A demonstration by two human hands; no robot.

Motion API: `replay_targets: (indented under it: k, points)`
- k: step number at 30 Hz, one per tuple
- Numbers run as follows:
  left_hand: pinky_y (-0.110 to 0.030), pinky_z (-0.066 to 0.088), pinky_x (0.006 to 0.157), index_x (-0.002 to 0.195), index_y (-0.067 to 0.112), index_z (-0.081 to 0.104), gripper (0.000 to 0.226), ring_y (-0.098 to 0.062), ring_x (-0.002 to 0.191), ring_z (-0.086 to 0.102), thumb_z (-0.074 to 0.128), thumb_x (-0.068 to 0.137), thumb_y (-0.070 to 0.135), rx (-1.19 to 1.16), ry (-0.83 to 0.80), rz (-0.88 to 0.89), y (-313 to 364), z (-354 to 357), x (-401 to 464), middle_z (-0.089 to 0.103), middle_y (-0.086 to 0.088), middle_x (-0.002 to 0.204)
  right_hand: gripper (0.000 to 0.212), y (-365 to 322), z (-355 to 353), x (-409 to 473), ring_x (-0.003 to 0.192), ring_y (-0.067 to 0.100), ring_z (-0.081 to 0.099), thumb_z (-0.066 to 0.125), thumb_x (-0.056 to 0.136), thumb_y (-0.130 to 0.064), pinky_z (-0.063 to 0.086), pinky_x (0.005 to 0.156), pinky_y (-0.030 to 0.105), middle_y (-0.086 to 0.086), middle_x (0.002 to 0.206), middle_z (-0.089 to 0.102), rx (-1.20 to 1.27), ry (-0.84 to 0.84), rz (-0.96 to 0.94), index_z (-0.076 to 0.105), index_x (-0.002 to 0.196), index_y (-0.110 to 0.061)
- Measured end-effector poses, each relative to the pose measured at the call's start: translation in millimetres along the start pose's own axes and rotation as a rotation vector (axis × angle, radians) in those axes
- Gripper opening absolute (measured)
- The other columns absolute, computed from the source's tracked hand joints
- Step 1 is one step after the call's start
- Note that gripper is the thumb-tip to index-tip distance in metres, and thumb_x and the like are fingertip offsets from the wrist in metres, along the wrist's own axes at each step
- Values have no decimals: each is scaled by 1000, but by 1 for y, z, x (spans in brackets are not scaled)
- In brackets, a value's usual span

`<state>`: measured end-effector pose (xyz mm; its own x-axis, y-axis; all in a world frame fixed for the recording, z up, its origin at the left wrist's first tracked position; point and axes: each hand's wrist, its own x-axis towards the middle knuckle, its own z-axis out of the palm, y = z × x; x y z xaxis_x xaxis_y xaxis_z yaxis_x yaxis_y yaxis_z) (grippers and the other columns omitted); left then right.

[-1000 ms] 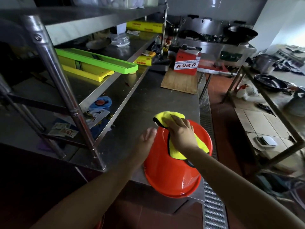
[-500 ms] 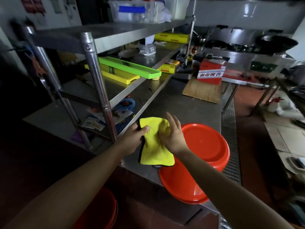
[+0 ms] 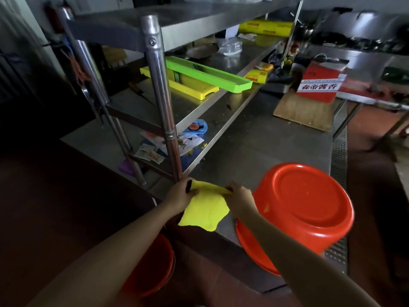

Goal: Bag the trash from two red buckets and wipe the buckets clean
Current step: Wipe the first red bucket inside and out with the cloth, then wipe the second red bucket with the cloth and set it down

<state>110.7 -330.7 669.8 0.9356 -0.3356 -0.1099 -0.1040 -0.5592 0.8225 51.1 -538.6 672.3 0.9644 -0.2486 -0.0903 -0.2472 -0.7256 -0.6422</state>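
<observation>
A red bucket [image 3: 307, 202] lies upside down on the steel counter, its rim hanging over the near edge. A yellow cloth [image 3: 204, 210] hangs stretched between my two hands just left of that bucket. My left hand [image 3: 180, 194] pinches the cloth's left top corner. Its right top corner is pinched by my right hand [image 3: 240, 198]. On the floor below, a second red bucket [image 3: 152, 267] shows partly behind my left forearm.
The steel counter [image 3: 261, 140] carries a wooden board [image 3: 303, 111] and a red box [image 3: 321, 83] at the back. A steel rack post [image 3: 162, 96] rises just behind my hands; green and yellow trays [image 3: 205, 73] lie on its shelf. A floor drain grate [image 3: 338, 158] runs along the right.
The cloth has come off the upturned bucket and moved left. My left hand left the bucket's side and took the cloth. Both hands now hold it spread by its top corners.
</observation>
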Motion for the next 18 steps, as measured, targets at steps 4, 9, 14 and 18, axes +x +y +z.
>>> replay_targets:
  k: [4,9,14,18]
  points:
    - [-30,41,78,123,18,55,35,-29,109,59,65,92,29,183,-13,-69,-37,30,15,64,-10,116,28,24,36,11,91,33,65,52,80,-5,49,69,32,10,101,68,-52,-57,110,68,101,-13]
    - [-30,40,82,123,11,56,34,-31,111,59,62,93,26,286,-52,-70,-65,62,46,65,-14,115,32,52,66,32,97,35,64,51,79,-3,50,76,33,10,106,67,-99,-107,223,67,104,-16]
    - [-38,48,85,129,15,53,35,-34,108,62,57,95,24,343,-60,-81,-76,88,96,67,-17,112,32,68,85,75,99,36,64,49,84,2,49,76,31,17,111,64,-145,-92,313,64,110,-10]
    - [-39,37,107,148,11,35,57,-30,128,46,56,95,17,412,23,-1,-72,99,132,48,-16,139,50,67,95,107,116,39,57,46,86,8,50,94,37,23,130,53,-99,-79,347,55,133,-4]
